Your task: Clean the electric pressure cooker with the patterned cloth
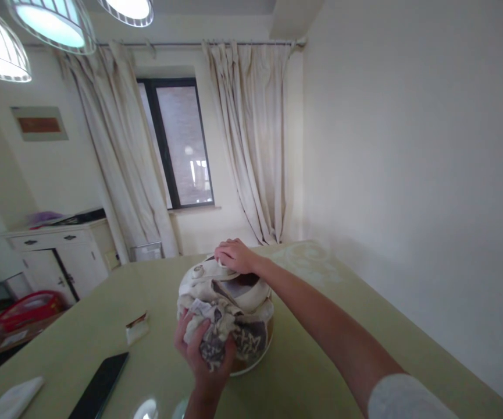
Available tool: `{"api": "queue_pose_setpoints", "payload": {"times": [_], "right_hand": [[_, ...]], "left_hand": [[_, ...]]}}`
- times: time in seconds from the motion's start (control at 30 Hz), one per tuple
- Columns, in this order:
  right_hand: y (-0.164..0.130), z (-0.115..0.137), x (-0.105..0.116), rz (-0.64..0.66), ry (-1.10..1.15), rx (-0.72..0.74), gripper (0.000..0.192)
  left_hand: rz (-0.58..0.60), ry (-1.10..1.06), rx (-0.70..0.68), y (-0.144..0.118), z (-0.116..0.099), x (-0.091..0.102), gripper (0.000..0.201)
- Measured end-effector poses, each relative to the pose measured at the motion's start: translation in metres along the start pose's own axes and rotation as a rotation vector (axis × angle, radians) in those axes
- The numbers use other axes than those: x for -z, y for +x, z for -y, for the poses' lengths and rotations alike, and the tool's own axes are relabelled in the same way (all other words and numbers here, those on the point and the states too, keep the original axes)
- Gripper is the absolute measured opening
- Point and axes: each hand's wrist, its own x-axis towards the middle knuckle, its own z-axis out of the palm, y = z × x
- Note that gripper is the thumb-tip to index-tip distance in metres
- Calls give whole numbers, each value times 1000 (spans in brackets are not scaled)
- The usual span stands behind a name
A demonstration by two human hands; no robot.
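On the pale green table [103,326], beside a dark phone [99,385], my left hand [201,349] clutches the cream patterned cloth bundle [225,308] heaped in a round bowl [255,355], my right hand [234,256] pressed flat on top.

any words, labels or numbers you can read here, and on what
None can be read.
Wall plaque: orange panel, any lettering too blurred.
Cloth gripped by the left hand: dark pattern, no clear letters.
Small packet on the table: too small to read.
Phone: blank dark screen.
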Motion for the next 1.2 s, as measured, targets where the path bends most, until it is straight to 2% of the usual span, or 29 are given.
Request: {"api": "queue_pose_setpoints", "payload": {"times": [0.07, 0.13, 0.33, 0.4, 0.5, 0.6, 0.67, 0.77, 0.83, 0.93, 1.0, 1.07, 1.1, 1.2], "right_hand": [[-3, 6, -6, -35, -41, -57, 28], [-5, 12, -9, -38, -56, -111, 30], [-3, 23, -8, -40, -146, -244, 32], [-3, 24, -8, -48, -207, -275, 32], [-6, 26, -7, -73, -297, -356, 34], [-14, 30, -6, -138, -378, -470, 37], [-21, 31, -3, -176, -420, -546, 39], [-31, 26, 7, -158, -455, -598, 44], [-36, 17, 18, -77, -440, -555, 48], [-39, -2, 35, 112, -296, -377, 48], [-41, -14, 40, 166, -170, -256, 43], [-44, -23, 39, 116, -64, -187, 39], [-46, -27, 37, 70, -19, -173, 38], [-53, -33, 25, -75, 98, -163, 38]], "left_hand": [[-84, -9, -65, -6, 17, -9, 55], [-97, 2, -104, -8, 34, -13, 49], [19, -95, -114, -1, 75, -7, 46], [24, -133, -24, 6, 88, -5, 46], [43, -208, 260, 27, 109, -12, 46], [213, -347, 490, 66, 123, -31, 52], [364, -407, 502, 98, 126, -49, 50], [575, -409, 410, 138, 114, -71, 41], [657, -322, 288, 154, 92, -75, 35], [735, -232, 52, 157, 44, -58, 26], [799, -224, -75, 151, 14, -42, 22], [815, -239, -119, 144, -4, -31, 23], [810, -248, -104, 142, -6, -31, 22], [760, -291, 27, 143, 12, -44, 19]]}}
